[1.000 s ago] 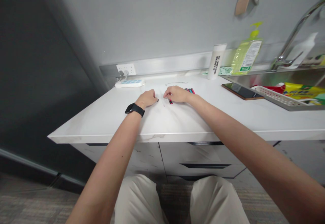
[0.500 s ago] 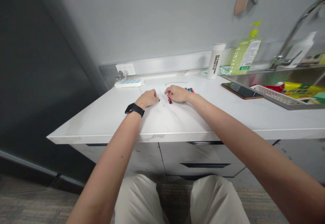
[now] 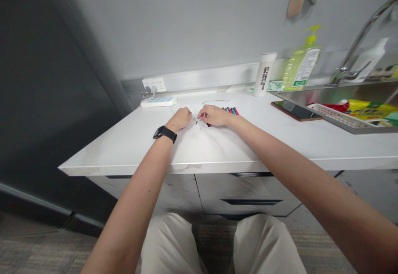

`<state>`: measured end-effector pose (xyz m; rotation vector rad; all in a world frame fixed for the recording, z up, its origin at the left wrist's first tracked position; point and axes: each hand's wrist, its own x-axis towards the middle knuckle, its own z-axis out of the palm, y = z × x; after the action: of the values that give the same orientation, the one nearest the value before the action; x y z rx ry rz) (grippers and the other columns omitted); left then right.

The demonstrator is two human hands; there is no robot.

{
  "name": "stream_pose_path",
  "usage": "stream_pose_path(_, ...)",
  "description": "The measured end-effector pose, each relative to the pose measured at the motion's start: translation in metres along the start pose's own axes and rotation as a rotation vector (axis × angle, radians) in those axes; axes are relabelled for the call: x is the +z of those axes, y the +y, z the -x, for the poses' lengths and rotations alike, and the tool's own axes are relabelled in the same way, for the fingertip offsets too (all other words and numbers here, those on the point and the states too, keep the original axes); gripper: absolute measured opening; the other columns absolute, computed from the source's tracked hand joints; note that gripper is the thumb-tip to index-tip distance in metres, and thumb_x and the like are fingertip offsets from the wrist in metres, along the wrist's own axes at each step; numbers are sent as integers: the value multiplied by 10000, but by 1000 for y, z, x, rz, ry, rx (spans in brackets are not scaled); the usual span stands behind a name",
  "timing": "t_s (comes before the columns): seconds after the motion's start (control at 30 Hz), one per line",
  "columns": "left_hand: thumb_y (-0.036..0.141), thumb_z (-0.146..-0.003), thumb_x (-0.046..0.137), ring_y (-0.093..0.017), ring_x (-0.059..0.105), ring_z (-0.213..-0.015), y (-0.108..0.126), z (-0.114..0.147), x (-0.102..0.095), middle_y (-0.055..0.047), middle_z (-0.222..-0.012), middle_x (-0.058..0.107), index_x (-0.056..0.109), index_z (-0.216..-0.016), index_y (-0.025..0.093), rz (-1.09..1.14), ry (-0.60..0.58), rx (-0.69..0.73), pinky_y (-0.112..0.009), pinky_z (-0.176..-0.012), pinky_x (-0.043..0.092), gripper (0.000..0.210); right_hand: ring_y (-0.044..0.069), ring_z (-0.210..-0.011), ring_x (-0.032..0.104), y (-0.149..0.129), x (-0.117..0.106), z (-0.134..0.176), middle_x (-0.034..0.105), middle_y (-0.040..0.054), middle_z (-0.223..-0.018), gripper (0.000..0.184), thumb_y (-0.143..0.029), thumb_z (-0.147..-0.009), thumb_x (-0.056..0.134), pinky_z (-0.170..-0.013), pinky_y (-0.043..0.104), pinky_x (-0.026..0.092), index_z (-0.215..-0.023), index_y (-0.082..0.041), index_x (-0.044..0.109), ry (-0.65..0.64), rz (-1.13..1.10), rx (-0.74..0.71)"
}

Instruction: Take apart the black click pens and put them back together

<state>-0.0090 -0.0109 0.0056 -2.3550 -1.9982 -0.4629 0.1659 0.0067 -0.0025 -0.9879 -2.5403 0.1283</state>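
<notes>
Beyond the grip and to its left, a white power strip lies below a wall socket. Well right of the grip lies a phone; beyond and right stand a white cylinder and a yellow-green pump bottle.

Back and away goes the left hand, drawn clear of the small dark piece, which is now left exposed between both hands. Leftward the right hand has been shifted, brought nearer that piece; more of the red-and-black item is covered, and more of the coloured sticks is revealed!
</notes>
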Motion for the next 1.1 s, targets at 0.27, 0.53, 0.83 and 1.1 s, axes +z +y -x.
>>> stream_pose_path(0.27, 227, -863, 389, -233, 623, -989, 0, 0, 3, -167, -1081, 665, 581, -1071, 108, 37, -21, -22, -282, -807, 448, 307, 146, -887, 619, 1, -3, 0, 683, 84, -1012, 289, -75, -815, 524, -805, 206, 437, -1031, -144, 703, 11, 4, 38)
stream_pose_path(0.53, 353, -724, 592, -210, 627, -762, 3, 5, -1, -89, -822, 691, 670, -828, 152, 48, -74, 78, -275, -695, 456, 239, 148, -898, 620, 3, -2, 0, 685, 88, -1029, 264, -113, -835, 532, -792, 201, 436, -1031, -149, 706, -4, 6, 61)
stream_pose_path(0.83, 251, -719, 568, -204, 625, -759, 0, 2, 2, -89, -811, 694, 694, -822, 147, 50, -62, 104, -272, -733, 459, 194, 144, -887, 621, 5, -2, 0, 685, 89, -1022, 249, -150, -844, 533, -789, 200, 438, -1024, -152, 706, 2, -5, 65)
stream_pose_path(1.1, 218, -784, 513, -148, 534, -743, 7, 2, -5, -42, -807, 607, 670, -844, 141, 165, 228, 337, -263, -744, 434, 185, 126, -800, 612, 3, -1, -5, 707, 64, -913, 188, -159, -831, 535, -758, 211, 435, -927, -133, 695, 117, -257, 242)
